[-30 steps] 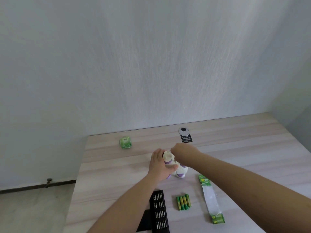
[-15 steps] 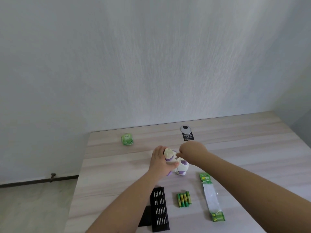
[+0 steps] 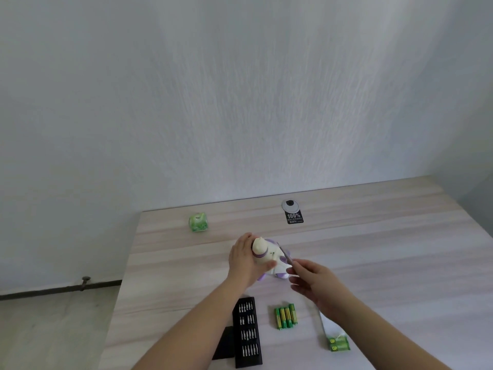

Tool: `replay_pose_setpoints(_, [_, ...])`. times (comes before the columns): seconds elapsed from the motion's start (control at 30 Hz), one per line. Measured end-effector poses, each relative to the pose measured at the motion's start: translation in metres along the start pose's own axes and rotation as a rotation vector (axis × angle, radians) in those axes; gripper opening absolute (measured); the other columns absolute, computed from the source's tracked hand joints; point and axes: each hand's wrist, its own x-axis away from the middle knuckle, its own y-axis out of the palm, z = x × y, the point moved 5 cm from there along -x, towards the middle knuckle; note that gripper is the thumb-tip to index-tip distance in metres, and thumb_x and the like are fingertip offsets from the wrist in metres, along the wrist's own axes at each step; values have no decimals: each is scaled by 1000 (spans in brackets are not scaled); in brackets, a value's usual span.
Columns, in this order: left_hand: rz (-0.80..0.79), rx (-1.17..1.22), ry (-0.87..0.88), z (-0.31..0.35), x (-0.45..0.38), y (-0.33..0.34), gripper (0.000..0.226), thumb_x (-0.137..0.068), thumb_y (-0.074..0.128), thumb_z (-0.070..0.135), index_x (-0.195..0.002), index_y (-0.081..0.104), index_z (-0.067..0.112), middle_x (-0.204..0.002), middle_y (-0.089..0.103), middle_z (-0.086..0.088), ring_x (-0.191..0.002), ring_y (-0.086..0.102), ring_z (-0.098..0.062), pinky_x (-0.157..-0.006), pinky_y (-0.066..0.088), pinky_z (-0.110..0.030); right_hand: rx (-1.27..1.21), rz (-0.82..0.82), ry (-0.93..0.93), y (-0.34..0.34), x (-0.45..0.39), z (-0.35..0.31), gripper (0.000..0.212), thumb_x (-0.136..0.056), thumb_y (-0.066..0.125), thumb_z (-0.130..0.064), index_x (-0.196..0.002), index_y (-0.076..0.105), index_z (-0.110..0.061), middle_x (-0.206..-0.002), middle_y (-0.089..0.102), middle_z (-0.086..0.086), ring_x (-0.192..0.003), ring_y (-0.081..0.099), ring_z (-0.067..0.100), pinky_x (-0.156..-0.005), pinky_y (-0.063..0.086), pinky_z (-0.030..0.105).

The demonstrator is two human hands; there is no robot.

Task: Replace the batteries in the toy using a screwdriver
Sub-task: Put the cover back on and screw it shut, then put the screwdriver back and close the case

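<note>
A white and purple toy (image 3: pixel 268 256) lies on its side on the wooden table (image 3: pixel 373 263). My left hand (image 3: pixel 246 260) grips it from the left. My right hand (image 3: pixel 313 281) sits to the toy's right and pinches a thin grey screwdriver (image 3: pixel 285 254), whose shaft slants up and left over the toy's underside. Several green batteries (image 3: pixel 285 316) lie side by side nearer to me. A black tray of screwdriver bits (image 3: pixel 247 332) lies open to their left.
A torn green battery package (image 3: pixel 336 340) lies at the right, partly under my right forearm. A green cube-shaped pack (image 3: pixel 198 222) and a black tag with a round silver piece (image 3: pixel 293 213) sit near the wall. The table's left edge drops to the floor.
My right hand has drawn back from above the toy toward me and to the right, and the screwdriver shaft now shows. My left hand still holds the toy.
</note>
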Motion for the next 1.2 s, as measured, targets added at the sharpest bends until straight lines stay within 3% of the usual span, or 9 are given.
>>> replay_pose_setpoints(0.17, [43, 226, -44, -5, 3, -4, 95, -62, 74, 67, -139, 40, 25, -150, 35, 2, -139, 33, -17, -114, 31, -39, -126, -18, 27, 5, 10, 2, 19, -97, 55, -19, -107, 67, -8, -90, 74, 8, -79, 67, 17, -81, 57, 33])
replay_pose_setpoints(0.27, [192, 490, -77, 0, 22, -23, 63, -83, 71, 44, -137, 42, 28, -139, 41, 11, -129, 39, -7, -104, 33, -23, -132, -34, 6, 9, 14, 0, 21, -97, 55, -20, -108, 67, -8, -92, 74, 7, -80, 68, 15, -75, 56, 29])
replay_pose_setpoints(0.37, [323, 573, -48, 19, 49, -47, 25, -93, 62, 28, -116, 54, 35, -122, 55, 17, -113, 50, 0, -94, 38, -14, -122, -66, -45, 15, 17, -2, 21, -95, 57, -21, -108, 67, -7, -93, 74, 7, -81, 66, 15, -77, 55, 29])
replay_pose_setpoints(0.5, [196, 714, -41, 39, 73, -55, 9, -94, 61, 28, -95, 69, 32, -108, 69, 10, -95, 63, -2, -73, 44, -9, -52, -102, -97, 25, 19, -1, 21, -95, 56, -19, -110, 65, -7, -94, 74, 10, -79, 66, 16, -77, 56, 30])
replay_pose_setpoints(0.6, [90, 772, -55, 44, 84, -57, 13, -92, 64, 35, -91, 73, 26, -99, 73, 9, -95, 65, -8, -76, 49, -12, 45, -125, -130, 35, 22, 0, 19, -96, 56, -16, -111, 64, -7, -94, 75, 10, -79, 66, 16, -75, 55, 28])
replay_pose_setpoints(0.73, [53, 796, -74, 39, 89, -60, 8, -86, 72, 23, -94, 75, 24, -95, 74, 10, -96, 66, -7, -89, 52, -23, 128, -152, -138, 43, 24, 3, 15, -94, 59, -15, -106, 66, -9, -95, 75, 10, -81, 67, 18, -76, 54, 29])
replay_pose_setpoints(0.93, [68, 898, -70, 35, 96, -65, 8, -87, 70, 12, -95, 72, 14, -88, 76, 1, -87, 71, -10, -75, 51, -14, 327, -69, -222, 44, 27, 1, 12, -93, 61, -26, -101, 67, -20, -91, 76, -2, -90, 69, 18, -81, 58, 34])
replay_pose_setpoints(1.07, [81, 855, -34, 26, 99, -65, 9, -85, 73, 13, -90, 71, 20, -87, 76, -3, -83, 72, -17, -80, 56, -26, 424, 94, -360, 39, 25, -12, 10, -92, 62, -28, -89, 71, -29, -85, 73, 1, -85, 67, 23, -79, 56, 41])
replay_pose_setpoints(1.2, [61, 677, 18, 18, 106, -59, 10, -82, 76, 21, -89, 74, 28, -83, 74, 7, -78, 69, -11, -77, 57, -29, 518, 40, -426, 49, 25, -19, 8, -89, 66, -28, -86, 72, -29, -79, 73, -8, -77, 67, 8, -74, 55, 29])
